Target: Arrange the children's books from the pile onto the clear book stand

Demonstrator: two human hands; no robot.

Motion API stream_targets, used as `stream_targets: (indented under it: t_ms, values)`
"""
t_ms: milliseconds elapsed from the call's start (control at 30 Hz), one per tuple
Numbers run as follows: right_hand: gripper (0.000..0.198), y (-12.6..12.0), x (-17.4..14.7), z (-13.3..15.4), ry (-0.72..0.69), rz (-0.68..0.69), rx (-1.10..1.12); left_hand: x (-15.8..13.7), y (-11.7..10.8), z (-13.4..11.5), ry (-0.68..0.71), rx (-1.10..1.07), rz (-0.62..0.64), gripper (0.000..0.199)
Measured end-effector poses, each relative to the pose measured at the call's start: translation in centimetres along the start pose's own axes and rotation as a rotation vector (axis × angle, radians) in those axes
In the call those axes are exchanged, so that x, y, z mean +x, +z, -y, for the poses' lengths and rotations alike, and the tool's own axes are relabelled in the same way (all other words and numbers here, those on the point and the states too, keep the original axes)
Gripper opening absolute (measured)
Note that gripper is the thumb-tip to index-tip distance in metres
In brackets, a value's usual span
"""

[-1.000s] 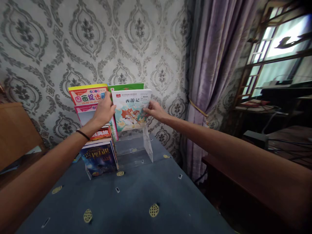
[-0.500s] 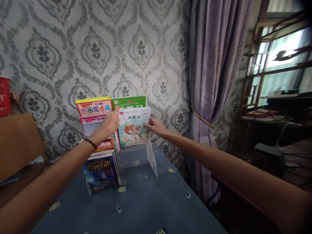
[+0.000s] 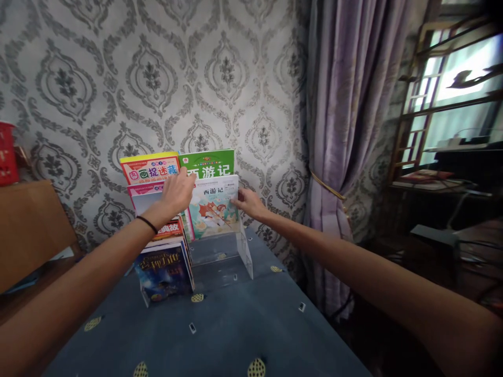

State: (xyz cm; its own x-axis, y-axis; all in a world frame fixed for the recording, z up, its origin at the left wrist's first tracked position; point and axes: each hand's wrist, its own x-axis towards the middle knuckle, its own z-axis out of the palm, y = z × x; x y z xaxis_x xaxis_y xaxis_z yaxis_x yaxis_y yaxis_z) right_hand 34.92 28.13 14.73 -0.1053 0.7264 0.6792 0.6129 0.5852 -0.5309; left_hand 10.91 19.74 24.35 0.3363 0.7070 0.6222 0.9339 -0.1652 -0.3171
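A white book with an illustrated cover [image 3: 214, 209] stands upright in a clear tiered book rack [image 3: 244, 256], in front of a green book [image 3: 212, 162]. My right hand [image 3: 248, 203] pinches its right edge, thumb on the cover. My left hand [image 3: 178, 191] is closed at its upper left edge. Left of it, partly behind my left hand and forearm, stand an orange picture book [image 3: 151, 170] and a pink-topped book [image 3: 143, 189]. Lower in the rack are a red-covered book [image 3: 173, 228] and a dark blue book [image 3: 165, 275] at the front.
The rack stands on a table with a blue patterned cloth [image 3: 220, 335], against a wallpapered wall [image 3: 259, 78]. A tied purple curtain [image 3: 334, 157] hangs on the right. At far left are a wooden cabinet [image 3: 35, 230] and a red basket [image 3: 7, 154].
The white book sits slightly lower against the green book, whose title now shows more. Both hands keep hold of the white book. The view has shifted a little.
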Motion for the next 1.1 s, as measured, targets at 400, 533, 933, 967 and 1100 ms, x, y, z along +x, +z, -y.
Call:
stream_targets:
  t_ms: [400, 533, 933, 967, 1100]
  values:
    - [0.007, -0.7, -1.0, 1.1, 0.023, -0.025, -0.116, 0.4, 0.1, 2.3, -0.005, -0.156, -0.199, 0.027]
    - [0.007, -0.7, -1.2, 1.0, 0.013, -0.035, -0.108, 0.9, 0.3, 4.0, -0.011, -0.270, -0.302, 0.026]
    - [0.016, -0.9, -1.1, 1.2, 0.014, -0.059, -0.083, -0.8, -0.5, 2.9, 0.122, -0.099, -0.132, 0.021]
    - [0.015, -0.9, -1.0, 1.2, 0.022, -0.062, -0.086, -0.7, -0.6, 2.7, 0.142, -0.050, -0.124, 0.020]
    - [0.014, -0.5, -0.7, 1.3, 0.059, -0.082, -0.101, -0.1, -0.6, 2.2, 0.224, 0.113, -0.097, 0.023]
